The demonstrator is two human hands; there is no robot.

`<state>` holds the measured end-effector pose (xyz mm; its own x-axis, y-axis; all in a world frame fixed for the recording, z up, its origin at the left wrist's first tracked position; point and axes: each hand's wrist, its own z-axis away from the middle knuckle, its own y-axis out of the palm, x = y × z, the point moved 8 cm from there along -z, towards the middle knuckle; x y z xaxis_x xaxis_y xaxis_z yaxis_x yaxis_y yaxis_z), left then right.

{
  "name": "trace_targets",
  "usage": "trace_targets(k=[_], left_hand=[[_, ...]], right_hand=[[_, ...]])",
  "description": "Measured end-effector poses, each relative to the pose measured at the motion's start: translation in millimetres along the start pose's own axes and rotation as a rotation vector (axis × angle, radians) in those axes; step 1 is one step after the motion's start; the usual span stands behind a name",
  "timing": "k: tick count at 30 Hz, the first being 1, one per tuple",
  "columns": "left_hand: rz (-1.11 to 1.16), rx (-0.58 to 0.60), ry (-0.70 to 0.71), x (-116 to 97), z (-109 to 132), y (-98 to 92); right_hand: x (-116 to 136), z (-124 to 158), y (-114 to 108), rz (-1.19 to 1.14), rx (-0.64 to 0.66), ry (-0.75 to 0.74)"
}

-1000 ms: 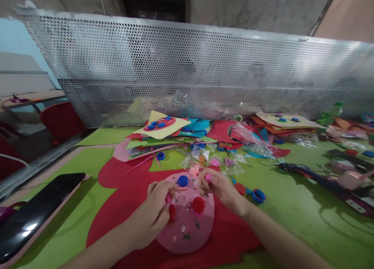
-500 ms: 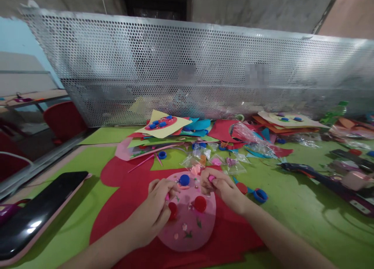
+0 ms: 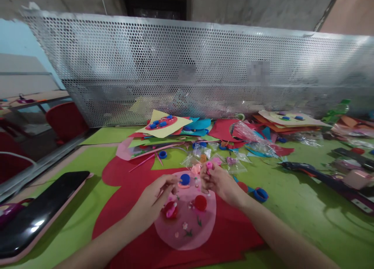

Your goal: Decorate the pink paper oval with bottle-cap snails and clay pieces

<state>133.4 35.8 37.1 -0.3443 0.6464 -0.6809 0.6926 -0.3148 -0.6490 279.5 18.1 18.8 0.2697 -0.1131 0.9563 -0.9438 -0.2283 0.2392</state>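
A pink paper oval [image 3: 187,238] lies on a red paper shape [image 3: 128,206], with small flowers and leaves on it. On the oval sit a blue round piece [image 3: 185,179], one red round piece [image 3: 200,202] and a second red round piece [image 3: 175,212]. A twisted pink soft piece [image 3: 170,210] rests against the second red one. My left hand [image 3: 154,195] hovers just above it, fingers loosely bent and apart. My right hand [image 3: 220,183] is closed on a small pink lump that looks like modelling clay [image 3: 209,166], over the oval's upper right edge.
Small plastic bags [image 3: 201,156] and piled coloured paper [image 3: 172,128] lie behind the oval. A black phone [image 3: 43,210] is at left. To the right are a blue ring-shaped piece [image 3: 260,195] and a dark long-handled tool [image 3: 321,183]. A perforated metal panel [image 3: 204,66] stands behind.
The pink piece that was in my left fingers now shows below them, at the red round piece. My left fingers have loosened. My right hand has turned slightly, with its pink lump higher.
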Motion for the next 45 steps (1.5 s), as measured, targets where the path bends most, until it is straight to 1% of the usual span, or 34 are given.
trace_targets(k=[3,8,13,18,21,23,26,29,35,40,45], left_hand=[[-0.065,-0.011,0.043,2,-1,-2.1],[-0.150,-0.017,0.196,-7,5,-1.5],[-0.169,-0.029,0.338,-19,16,6.1],[-0.152,-0.081,0.419,-26,19,7.5],[-0.151,-0.106,0.432,-29,18,5.6],[-0.164,-0.139,0.427,-30,17,2.8],[-0.201,-0.221,0.411,-31,16,-3.8],[-0.251,-0.262,0.418,-34,15,-6.4],[-0.328,-0.179,0.451,-42,14,6.2],[-0.361,-0.145,0.401,-36,12,12.1],[-0.317,-0.119,0.425,-35,11,12.5]], right_hand=[[3,5,7,0.102,0.046,0.015],[6,16,27,0.388,0.196,0.035],[5,18,35,0.665,0.241,-0.001],[2,20,44,0.808,0.306,-0.022],[0,20,44,0.895,0.319,-0.029],[0,18,40,0.980,0.273,-0.042],[3,15,32,1.126,0.164,-0.063],[5,16,32,1.229,0.137,-0.078],[0,20,47,1.372,0.225,-0.116],[-1,21,52,1.470,0.285,-0.166],[-1,21,54,1.546,0.313,-0.226]])
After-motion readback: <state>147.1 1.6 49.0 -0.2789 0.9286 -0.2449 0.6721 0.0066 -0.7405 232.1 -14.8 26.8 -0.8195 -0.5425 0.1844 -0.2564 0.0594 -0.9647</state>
